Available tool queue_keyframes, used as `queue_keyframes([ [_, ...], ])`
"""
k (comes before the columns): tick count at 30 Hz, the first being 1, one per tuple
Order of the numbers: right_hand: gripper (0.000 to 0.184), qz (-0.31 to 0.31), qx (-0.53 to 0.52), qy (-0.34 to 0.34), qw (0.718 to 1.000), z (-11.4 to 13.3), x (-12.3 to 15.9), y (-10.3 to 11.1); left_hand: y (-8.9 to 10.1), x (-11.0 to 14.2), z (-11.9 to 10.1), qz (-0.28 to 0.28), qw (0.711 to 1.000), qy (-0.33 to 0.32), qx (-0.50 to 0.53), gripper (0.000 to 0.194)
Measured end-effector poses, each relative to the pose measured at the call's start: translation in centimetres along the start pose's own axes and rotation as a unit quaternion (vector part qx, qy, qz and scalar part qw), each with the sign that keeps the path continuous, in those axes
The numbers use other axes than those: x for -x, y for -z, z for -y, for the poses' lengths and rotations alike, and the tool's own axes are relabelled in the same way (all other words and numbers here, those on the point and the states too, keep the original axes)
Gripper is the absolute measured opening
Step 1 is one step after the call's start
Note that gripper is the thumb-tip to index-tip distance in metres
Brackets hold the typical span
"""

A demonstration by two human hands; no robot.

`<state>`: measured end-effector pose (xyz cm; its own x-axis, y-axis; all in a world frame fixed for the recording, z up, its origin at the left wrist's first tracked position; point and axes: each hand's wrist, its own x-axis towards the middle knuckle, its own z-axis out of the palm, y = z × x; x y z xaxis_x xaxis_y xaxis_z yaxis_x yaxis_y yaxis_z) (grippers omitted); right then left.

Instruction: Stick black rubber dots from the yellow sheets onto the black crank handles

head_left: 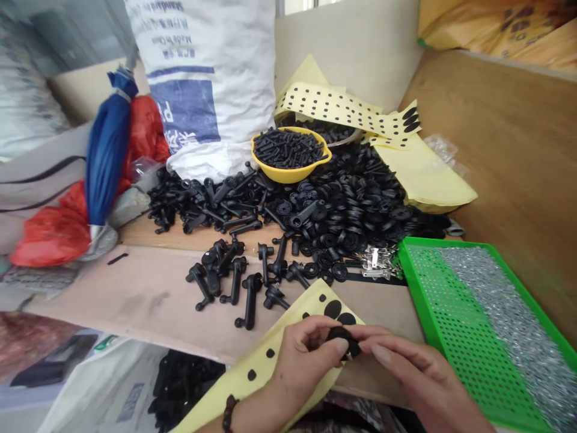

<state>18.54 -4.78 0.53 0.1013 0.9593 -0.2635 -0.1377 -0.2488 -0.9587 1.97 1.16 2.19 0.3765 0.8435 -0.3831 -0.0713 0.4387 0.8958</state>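
Observation:
My left hand [304, 355] pinches a small black round plastic part [341, 341] between thumb and fingers. The fingertips of my right hand [417, 370] are closed against the right side of the same part, which they partly hide. Beneath my left hand and wrist lies a yellow backing sheet [270, 382] bearing black round stickers [333, 310]. Just beyond it are several black crank handles [249, 300] on the table. Black round discs [339, 272] lie nearby, beside a small pile of silvery metal clips [378, 263].
A green perforated tray [451, 337] with small metal pieces [509, 325] stands right. Behind are heaps of black parts [356, 192], a yellow basin [291, 174] of black pieces, dotted yellow sheets [333, 108], a white sack [216, 78] and a blue umbrella [108, 144].

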Motion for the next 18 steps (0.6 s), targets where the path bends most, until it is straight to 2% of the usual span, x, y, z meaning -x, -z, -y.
queue_keyframes([
  [4,0.028,-0.032,-0.086,-0.042,0.995,0.3,0.0,-0.5,0.1,0.2,-0.2,-0.001,1.000,-0.009,0.029,0.039],
  [7,0.031,-0.060,-0.071,-0.041,0.995,0.4,0.0,-0.9,0.0,0.3,-0.4,0.004,1.000,-0.002,0.031,0.038],
  [10,0.028,-0.054,0.046,0.031,0.997,0.3,-0.1,-1.5,-0.2,0.4,-0.4,0.004,1.000,-0.001,0.019,0.033],
  [14,0.024,-0.027,0.213,0.183,0.959,0.4,0.1,-2.3,-0.8,0.5,-0.1,0.010,1.000,-0.022,0.009,0.031],
  [16,0.025,-0.034,0.248,0.216,0.944,0.3,0.3,-2.3,-0.6,0.7,-0.4,0.017,1.000,-0.017,0.014,0.034],
  [18,0.026,-0.017,0.277,0.229,0.933,-0.2,0.0,-2.0,0.4,1.3,-1.3,0.014,1.000,-0.008,0.014,0.037],
])
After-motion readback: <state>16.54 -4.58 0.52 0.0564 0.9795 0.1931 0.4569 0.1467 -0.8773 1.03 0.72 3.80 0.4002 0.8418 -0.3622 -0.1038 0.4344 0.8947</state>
